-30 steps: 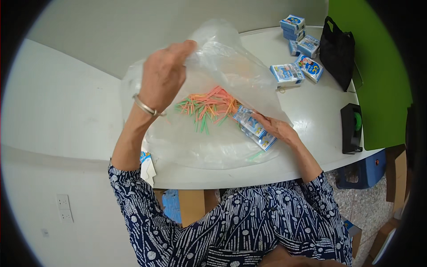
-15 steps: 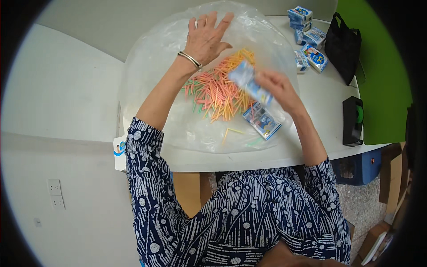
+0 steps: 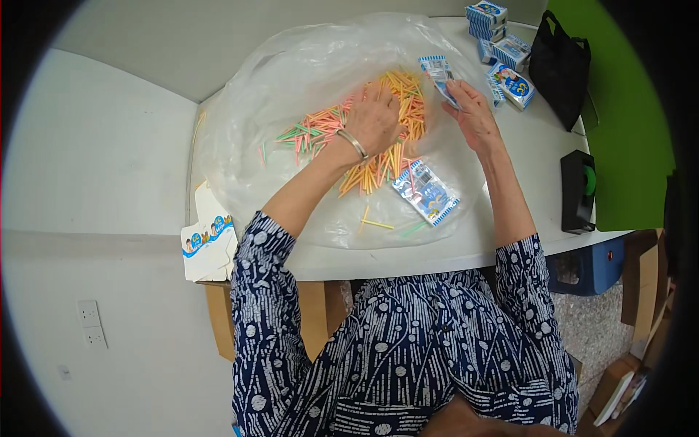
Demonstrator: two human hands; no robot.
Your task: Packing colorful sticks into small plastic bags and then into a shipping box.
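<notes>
On a clear plastic bag [image 3: 255, 95] spread over the white table lies a pile of short thin sticks [image 3: 411, 95] in pink, orange, yellow and green. My left hand [image 3: 373, 124], with a bracelet at the wrist, rests palm down on the pile, its fingers apart and partly sunk among the sticks. To the right, my right hand [image 3: 473, 113] pinches a small blue and white packet [image 3: 437, 69] between thumb and fingers, raised at the bag's edge. A second packet [image 3: 428, 193] of the same kind lies flat just in front of the pile, with a pink stick across it.
Stacked packs [image 3: 486, 22] and a loose pack [image 3: 512, 86] stand at the back right beside a black bag [image 3: 559, 73]. A black tape dispenser [image 3: 577, 193] sits by the green partition [image 3: 633, 146]. Printed white cartons [image 3: 209, 244] lie at the table's left edge.
My left hand has come down and nearer, from raised above the pile onto the sticks. My right hand has carried its packet away and to the right. The pile has spread leftward.
</notes>
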